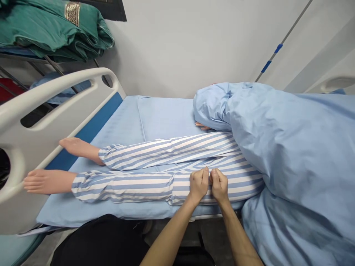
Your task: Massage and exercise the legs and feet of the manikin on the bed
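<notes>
My left hand is closed in a fist on the nearer thigh of a manikin lying on a bed. Right beside it, my right hand is also a fist, resting on the same thigh with a small gap between the two. Nothing shows inside either fist. Blue-and-white striped trousers cover both of the manikin's legs, and its bare feet point toward the footboard. A light blue quilt is folded back over the upper body. Fingers of a manikin hand stick out from under its edge.
A cream footboard with a blue panel closes off the left end. Pale blue sheet covers the mattress, which lies against a white wall. Green folded cloth is piled on a metal rack at upper left. The quilt hangs over the near side.
</notes>
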`<action>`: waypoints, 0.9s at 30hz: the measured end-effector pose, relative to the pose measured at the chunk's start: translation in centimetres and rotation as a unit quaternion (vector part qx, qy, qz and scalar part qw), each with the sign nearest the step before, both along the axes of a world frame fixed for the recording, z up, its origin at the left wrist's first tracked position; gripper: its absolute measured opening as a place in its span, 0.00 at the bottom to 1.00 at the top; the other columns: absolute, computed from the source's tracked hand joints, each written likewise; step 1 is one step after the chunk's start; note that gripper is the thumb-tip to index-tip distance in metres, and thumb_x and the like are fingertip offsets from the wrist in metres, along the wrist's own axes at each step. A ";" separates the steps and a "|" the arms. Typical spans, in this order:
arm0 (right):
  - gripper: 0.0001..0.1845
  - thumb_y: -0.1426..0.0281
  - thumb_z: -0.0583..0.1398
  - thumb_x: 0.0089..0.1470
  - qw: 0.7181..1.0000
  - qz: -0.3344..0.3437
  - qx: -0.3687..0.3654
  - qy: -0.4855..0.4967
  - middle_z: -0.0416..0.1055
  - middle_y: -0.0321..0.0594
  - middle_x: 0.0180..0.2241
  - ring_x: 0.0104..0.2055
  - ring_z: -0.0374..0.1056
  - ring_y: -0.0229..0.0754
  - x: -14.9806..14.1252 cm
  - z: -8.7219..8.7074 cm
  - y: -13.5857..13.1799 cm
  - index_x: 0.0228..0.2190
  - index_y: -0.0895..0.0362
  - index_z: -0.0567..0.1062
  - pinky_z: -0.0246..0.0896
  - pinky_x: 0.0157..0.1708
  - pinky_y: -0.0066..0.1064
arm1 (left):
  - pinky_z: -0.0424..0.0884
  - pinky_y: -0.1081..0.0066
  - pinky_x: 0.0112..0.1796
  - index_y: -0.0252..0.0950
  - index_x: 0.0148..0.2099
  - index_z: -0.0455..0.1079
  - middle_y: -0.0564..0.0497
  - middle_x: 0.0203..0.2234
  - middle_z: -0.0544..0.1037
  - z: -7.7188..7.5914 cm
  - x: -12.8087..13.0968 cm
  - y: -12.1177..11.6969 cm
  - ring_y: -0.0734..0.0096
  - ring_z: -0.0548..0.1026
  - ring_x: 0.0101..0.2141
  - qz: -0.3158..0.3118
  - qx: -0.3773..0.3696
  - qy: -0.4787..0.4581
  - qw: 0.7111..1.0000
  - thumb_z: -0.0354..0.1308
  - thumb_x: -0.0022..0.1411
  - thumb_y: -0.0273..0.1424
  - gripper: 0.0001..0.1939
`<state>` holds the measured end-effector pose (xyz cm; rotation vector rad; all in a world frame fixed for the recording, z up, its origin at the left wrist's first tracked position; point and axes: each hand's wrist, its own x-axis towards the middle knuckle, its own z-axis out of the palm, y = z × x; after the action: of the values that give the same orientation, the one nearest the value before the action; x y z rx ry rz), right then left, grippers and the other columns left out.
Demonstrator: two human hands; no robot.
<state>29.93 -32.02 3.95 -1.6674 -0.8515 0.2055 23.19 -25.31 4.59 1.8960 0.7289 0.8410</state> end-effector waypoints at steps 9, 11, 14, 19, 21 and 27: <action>0.24 0.58 0.50 0.63 0.997 0.006 -0.013 -0.071 0.51 0.29 0.15 0.18 0.49 0.33 0.4 5.9 -1.3 0.18 0.54 0.57 0.47 0.21 0.28 | 0.50 0.67 0.27 0.37 0.24 0.65 0.47 0.18 0.72 -0.6 0.1 -0.2 0.70 0.66 0.20 0.009 0.104 0.070 0.992 0.43 0.69 0.31 0.21; 0.24 0.59 0.49 0.64 0.997 -0.010 0.001 -0.079 0.52 0.29 0.15 0.18 0.50 0.33 0.6 6.5 -2.0 0.18 0.53 0.56 0.47 0.22 0.28 | 0.50 0.67 0.27 0.37 0.23 0.63 0.48 0.17 0.71 -0.6 0.0 -0.2 0.71 0.66 0.20 0.007 0.100 0.078 0.992 0.43 0.69 0.32 0.22; 0.23 0.60 0.48 0.64 0.994 -0.017 -0.025 -0.101 0.53 0.30 0.15 0.18 0.50 0.34 1.3 4.9 -2.2 0.18 0.53 0.55 0.46 0.21 0.28 | 0.51 0.68 0.27 0.37 0.22 0.63 0.49 0.16 0.71 -0.6 -0.1 -0.2 0.72 0.65 0.20 0.005 0.095 0.080 0.992 0.43 0.69 0.32 0.22; 0.20 0.62 0.49 0.62 0.972 -0.034 -0.102 -0.207 0.53 0.29 0.14 0.16 0.51 0.34 1.8 0.5 -1.7 0.20 0.54 0.61 0.42 0.22 0.30 | 0.51 0.70 0.27 0.37 0.20 0.59 0.52 0.15 0.67 -0.7 0.0 -0.2 0.75 0.63 0.20 0.002 0.074 0.065 0.995 0.43 0.67 0.32 0.22; 0.20 0.63 0.48 0.63 0.975 -0.040 -0.093 -0.200 0.54 0.29 0.14 0.16 0.52 0.34 1.7 0.1 -1.6 0.20 0.54 0.61 0.43 0.22 0.30 | 0.51 0.71 0.26 0.37 0.18 0.55 0.54 0.13 0.63 -0.1 0.1 -0.3 0.77 0.60 0.19 -0.008 0.041 0.048 0.998 0.44 0.66 0.33 0.23; 0.22 0.60 0.47 0.63 0.992 -0.036 -0.025 -0.115 0.53 0.28 0.14 0.16 0.52 0.33 2.0 0.9 -2.0 0.19 0.53 0.58 0.45 0.20 0.27 | 0.52 0.73 0.22 0.37 0.15 0.51 0.57 0.11 0.55 5.3 0.5 -1.9 0.80 0.55 0.16 -0.093 -0.144 -0.074 0.982 0.46 0.64 0.42 0.27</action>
<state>31.92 -34.02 4.87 -1.7881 -0.9621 -0.0158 23.65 -27.20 9.85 1.5970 0.5390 0.7088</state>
